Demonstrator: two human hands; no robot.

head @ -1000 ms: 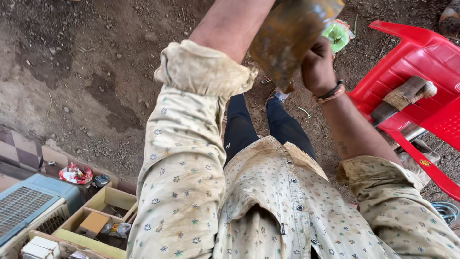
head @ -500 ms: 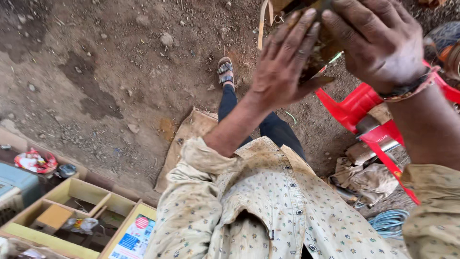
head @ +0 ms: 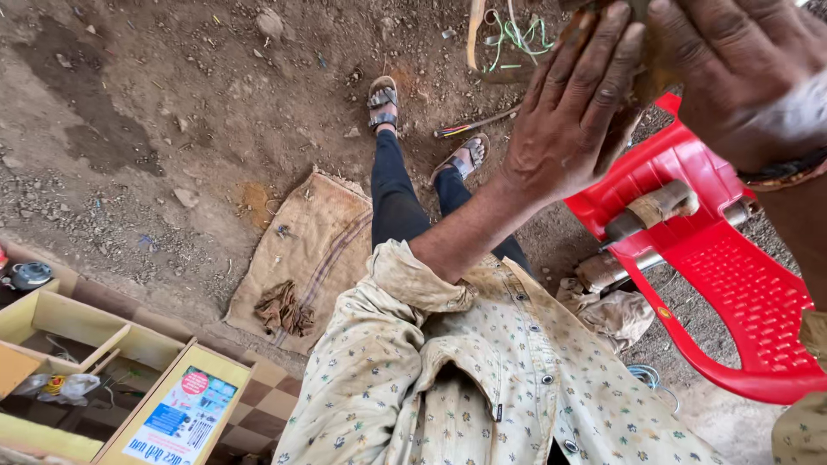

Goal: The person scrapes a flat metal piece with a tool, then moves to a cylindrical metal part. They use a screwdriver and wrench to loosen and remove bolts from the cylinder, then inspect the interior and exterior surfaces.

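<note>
Both my hands are raised close to the camera at the upper right. Between them is a brown, worn object (head: 644,73), mostly hidden by fingers. My left hand (head: 573,116) presses flat against its left side with fingers stretched upward. My right hand (head: 745,73), with a dark band at the wrist, covers it from the right and above. Below the hands are my patterned cream shirt (head: 482,379) and my legs in dark trousers (head: 396,194) with sandals.
A red plastic chair (head: 732,284) lies tipped at the right with wooden-handled tools (head: 650,207) resting on it. A burlap sack (head: 306,245) with a brown rag (head: 282,308) lies on the dirt. A yellow wooden compartment tray (head: 77,331) stands at the lower left. A strap and green wire (head: 508,34) lie at the top.
My hands with the brown object have come nearer the camera and shifted right and up. More of the sack and the legs now shows.
</note>
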